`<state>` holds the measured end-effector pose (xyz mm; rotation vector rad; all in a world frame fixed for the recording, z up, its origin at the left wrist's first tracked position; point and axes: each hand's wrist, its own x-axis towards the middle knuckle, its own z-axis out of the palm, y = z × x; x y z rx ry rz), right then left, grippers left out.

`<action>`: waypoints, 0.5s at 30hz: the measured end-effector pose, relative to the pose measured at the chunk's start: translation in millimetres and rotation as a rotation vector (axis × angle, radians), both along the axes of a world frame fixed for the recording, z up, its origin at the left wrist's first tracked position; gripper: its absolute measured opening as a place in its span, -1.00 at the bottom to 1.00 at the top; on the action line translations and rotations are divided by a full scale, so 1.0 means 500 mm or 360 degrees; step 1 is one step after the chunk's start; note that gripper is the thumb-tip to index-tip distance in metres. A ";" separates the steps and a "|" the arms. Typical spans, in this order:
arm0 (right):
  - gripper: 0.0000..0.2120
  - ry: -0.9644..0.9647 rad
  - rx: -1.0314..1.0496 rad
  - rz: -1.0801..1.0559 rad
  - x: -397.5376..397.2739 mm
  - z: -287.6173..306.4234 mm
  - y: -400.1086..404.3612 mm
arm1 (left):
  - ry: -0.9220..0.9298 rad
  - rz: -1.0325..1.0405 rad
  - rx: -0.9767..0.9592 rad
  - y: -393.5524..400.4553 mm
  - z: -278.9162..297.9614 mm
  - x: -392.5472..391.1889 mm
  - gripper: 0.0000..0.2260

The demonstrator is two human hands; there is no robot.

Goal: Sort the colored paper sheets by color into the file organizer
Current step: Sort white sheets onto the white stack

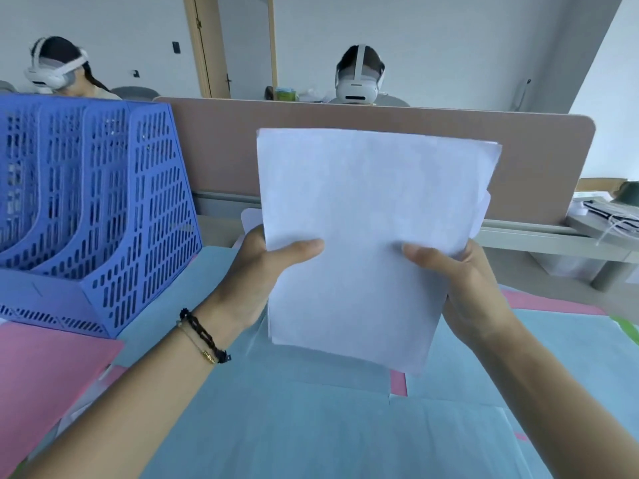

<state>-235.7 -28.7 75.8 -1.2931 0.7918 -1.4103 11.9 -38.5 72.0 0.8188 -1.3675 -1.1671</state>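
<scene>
A stack of pale white paper sheets (366,236) is held upright above the bench, in the middle of the view, with several sheet edges showing at its right side and bottom (too close together to count). Two hands hold it: the left hand (262,274) grips the lower left edge with its thumb curled over the front and its fingers behind, and the right hand (460,288) grips the lower right edge the same way. The left wrist wears two thin bracelets (204,340), one black and one of a lighter cord.

One blue perforated plastic file organizer (103,209) stands at the left on the bench, well apart from the stack; three curved dividers show, and the rest runs out of view. Light blue paper sheets (311,426) cover most of the bench (553,267) below the hands. Pink paper sheets (45,375) lie at lower left just in front of the organizer, and more pink edges peek out at the right. A beige partition screen (380,119) stands behind the stack, and two persons wearing white headsets (359,81) sit beyond it.
</scene>
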 end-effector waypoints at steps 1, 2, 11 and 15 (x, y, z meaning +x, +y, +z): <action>-0.71 0.0000 -0.0003 0.0007 -0.001 -0.002 0.000 | 0.0003 -0.0007 0.0019 -0.002 -0.006 0.003 -0.74; -0.72 0.0013 0.0020 0.0010 -0.002 -0.010 0.001 | -0.0012 0.0001 0.0064 -0.002 -0.020 0.004 -0.73; -0.79 0.0023 0.0085 -0.0085 0.025 -0.023 -0.017 | -0.0128 -0.0051 0.0400 -0.010 -0.029 0.040 -0.67; -0.74 -0.0145 0.0068 -0.0033 0.085 0.019 -0.021 | -0.0069 -0.0127 0.0407 0.033 -0.064 0.146 -0.58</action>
